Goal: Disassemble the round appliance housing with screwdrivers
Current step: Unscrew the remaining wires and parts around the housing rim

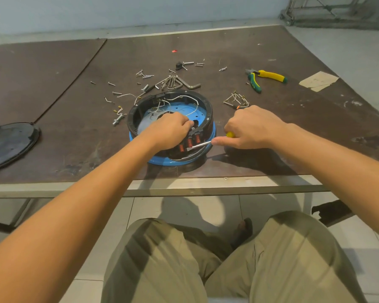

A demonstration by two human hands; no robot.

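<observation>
The round appliance housing (202, 104), a black ring on a blue base with white wires inside, sits near the table's front edge. My left hand (170, 130) grips its near rim, fingers curled over the black wall above the red switches (189, 143). My right hand (253, 129) holds a yellow-handled screwdriver (200, 145), whose flat metal tip lies against the housing's near side by the red switches. Most of the handle is hidden in my fist.
Loose screws (143, 75), hex keys (179, 83) and bolts lie behind the housing. Yellow-green pliers (264, 78) lie at the right, a wire bundle (235, 100) closer in. A black round cover (8, 144) lies at the left. The table's front edge (184, 186) is close.
</observation>
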